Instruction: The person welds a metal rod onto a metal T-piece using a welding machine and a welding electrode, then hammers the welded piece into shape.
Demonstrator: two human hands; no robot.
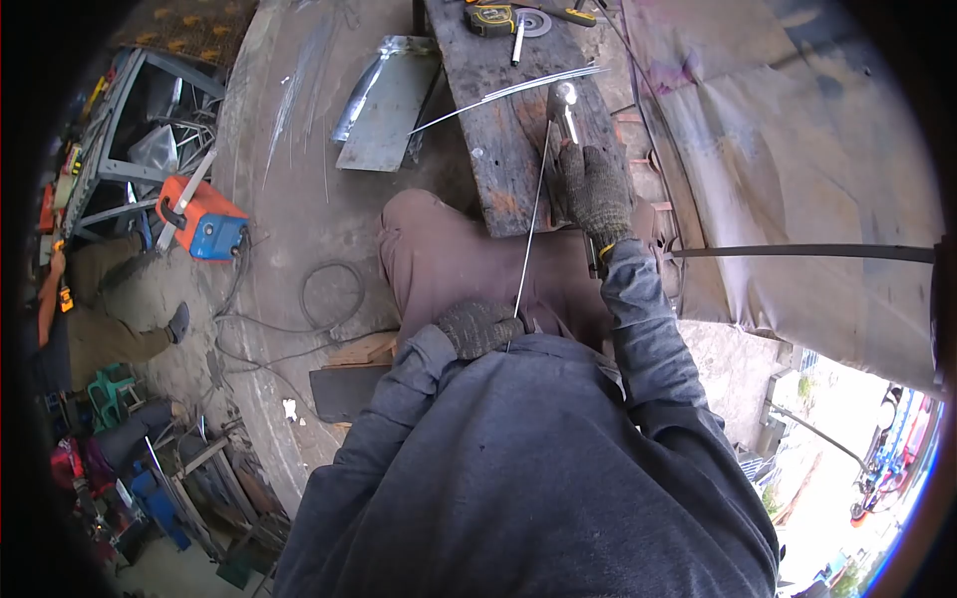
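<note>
My left hand [478, 330], in a dark knitted glove, is closed around the lower end of a thin metal rod [531, 224] close to my waist. The rod slants up to the wooden bench [503, 149]. My right hand [595, 189], gloved too, lies over the bench's right edge with its fingers around the lower part of a shiny metal tool, probably a hammer [567, 97]. A flat dark metal piece stands between the rod and this hand. Several thin rods [498, 95] lie across the bench above.
A tape measure [489, 20] and a grinding disc [533, 22] lie at the bench's far end. Bent sheet metal [384, 115] is left of it. An orange and blue machine [204, 217] stands on the floor with a looping cable [309, 327]. A co-worker's leg [125, 344] is at far left.
</note>
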